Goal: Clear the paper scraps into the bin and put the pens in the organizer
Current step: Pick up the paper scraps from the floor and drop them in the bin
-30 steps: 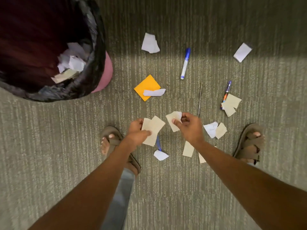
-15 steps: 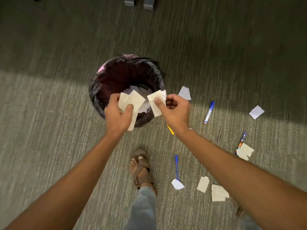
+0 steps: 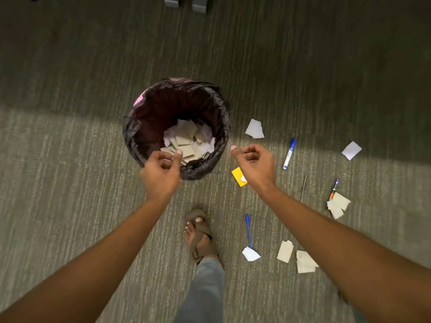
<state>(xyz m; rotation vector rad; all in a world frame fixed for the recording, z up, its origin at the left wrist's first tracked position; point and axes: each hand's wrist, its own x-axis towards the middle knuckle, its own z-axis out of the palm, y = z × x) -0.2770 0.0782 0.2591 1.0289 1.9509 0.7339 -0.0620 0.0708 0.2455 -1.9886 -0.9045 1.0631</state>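
Head-worn view, steeply downward over carpeted floor.

Dim overall, upper half of the ribbed grey-green carpet in deep shadow, brighter band from 9 to 3 o'clock; slight softness throughout, forearms stretched by wide-angle distortion toward 6 o'clock

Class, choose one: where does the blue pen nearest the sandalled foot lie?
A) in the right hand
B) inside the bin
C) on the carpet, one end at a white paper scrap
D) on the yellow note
C: the blue pen lies on the carpet, its lower end meeting a white paper scrap.
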